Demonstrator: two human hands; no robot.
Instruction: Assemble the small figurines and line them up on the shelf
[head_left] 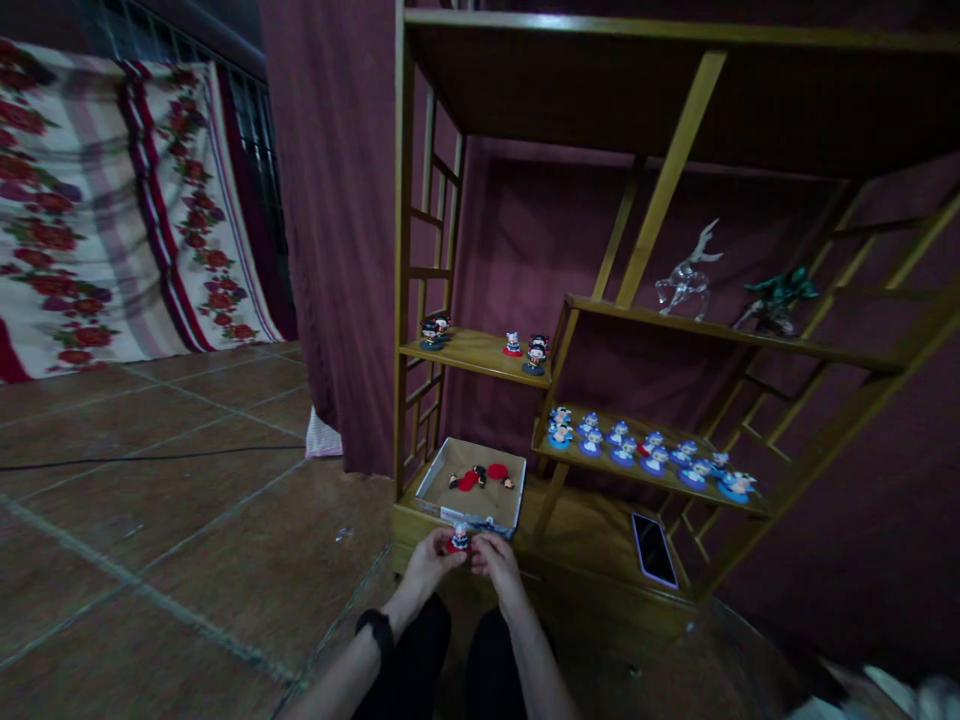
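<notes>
My left hand (431, 562) pinches a small figurine (459, 537) with a pale head and a red base, held upright just in front of the box. Close at its right is my right hand (495, 560), thumb and fingers pressed together; what they hold, if anything, is too small to make out. Behind both hands an open cardboard box (430, 487) sits on the low shelf, with several red and black figurines (466, 481) lying in it. A similar figurine with a red base (512, 344) stands on the upper left shelf, near dark-based dolls (535, 357).
The wooden display shelf (472, 352) rises before me. Rows of blue-based figurines (623, 450) fill its middle right board. Above them stand a clear deer figure (686, 280) and a green figure (780, 298). A phone (654, 549) lies low on the right.
</notes>
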